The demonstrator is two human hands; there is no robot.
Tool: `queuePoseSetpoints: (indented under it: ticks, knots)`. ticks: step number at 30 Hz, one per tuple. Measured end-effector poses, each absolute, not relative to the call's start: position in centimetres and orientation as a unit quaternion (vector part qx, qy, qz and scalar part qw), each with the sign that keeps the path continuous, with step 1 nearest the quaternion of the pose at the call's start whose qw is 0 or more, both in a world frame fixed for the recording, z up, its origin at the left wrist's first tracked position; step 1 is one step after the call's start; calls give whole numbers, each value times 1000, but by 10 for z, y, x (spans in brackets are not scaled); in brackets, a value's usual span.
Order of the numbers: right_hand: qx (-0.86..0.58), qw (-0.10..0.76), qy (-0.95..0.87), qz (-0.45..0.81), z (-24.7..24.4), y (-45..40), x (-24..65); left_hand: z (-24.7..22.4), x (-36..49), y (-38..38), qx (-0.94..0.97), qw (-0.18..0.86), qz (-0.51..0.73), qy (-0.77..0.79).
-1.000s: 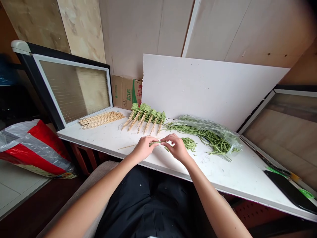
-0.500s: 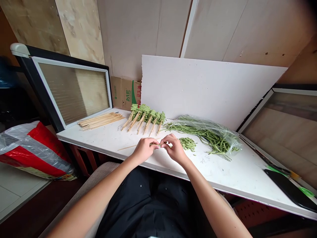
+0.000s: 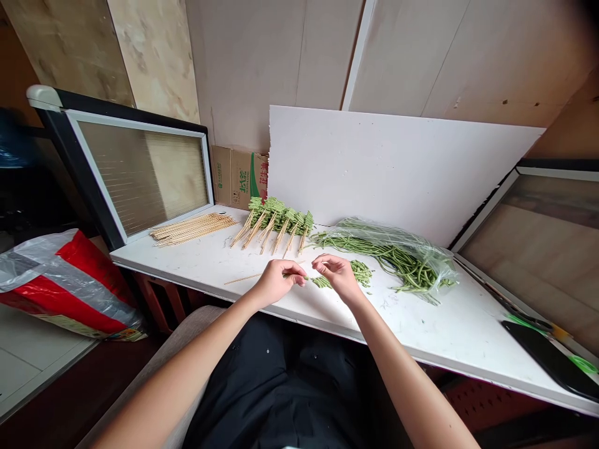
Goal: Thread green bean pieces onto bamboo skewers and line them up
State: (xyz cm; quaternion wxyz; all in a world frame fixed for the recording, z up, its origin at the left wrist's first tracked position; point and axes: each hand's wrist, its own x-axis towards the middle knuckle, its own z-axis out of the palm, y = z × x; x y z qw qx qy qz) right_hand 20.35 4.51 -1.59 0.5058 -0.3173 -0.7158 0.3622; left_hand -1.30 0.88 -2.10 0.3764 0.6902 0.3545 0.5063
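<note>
My left hand (image 3: 279,280) is closed on a thin wooden skewer (image 3: 242,278), whose end sticks out to the left, with a bit of green bean at the fingertips. Just right of it, my right hand (image 3: 337,273) has its fingers bent together; what they hold, if anything, is too small to tell. Cut bean pieces (image 3: 360,273) lie beside and behind the right hand. Filled bean skewers (image 3: 281,219) are stacked behind my hands, sticks toward me. Bare skewers (image 3: 191,229) lie at the left.
Long green beans (image 3: 407,265) lie partly in a clear plastic bag (image 3: 437,257) on the white table (image 3: 449,324). A black phone (image 3: 547,358) and scissors (image 3: 526,317) are at the right. A cardboard box (image 3: 234,178) stands behind; a red bag (image 3: 93,268) sits left.
My right hand has moved away to the right from my left hand, opening a gap between them. Bean pieces near the right fingers now show. My left hand still holds the skewer.
</note>
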Motion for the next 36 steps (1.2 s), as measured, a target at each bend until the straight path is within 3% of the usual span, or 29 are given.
queuePoseSetpoints:
  ticks: [3,7,11,14,23,27,36]
  knots:
    - [-402,473,-751,225,-19,60,223,-25,-16,13,697,359,499,370]
    - [-558,338,-756,50,-37,80,247,-33,-20,20,703,358,475,391]
    - [-648,239,-723,-1,-52,88,257,-36,-21,21,701,367,455,408]
    - [-668,203,-716,32,-52,89,258,-36,-23,21,706,367,441,415]
    - [-640,216,-713,187,-42,89,260,-45,-27,29,729,320,439,416]
    - [-608,224,-746,155,-30,79,255,-47,-28,30,740,289,437,422]
    - [-348,344,-849,198,-3,36,208,-44,-21,26,721,274,488,408]
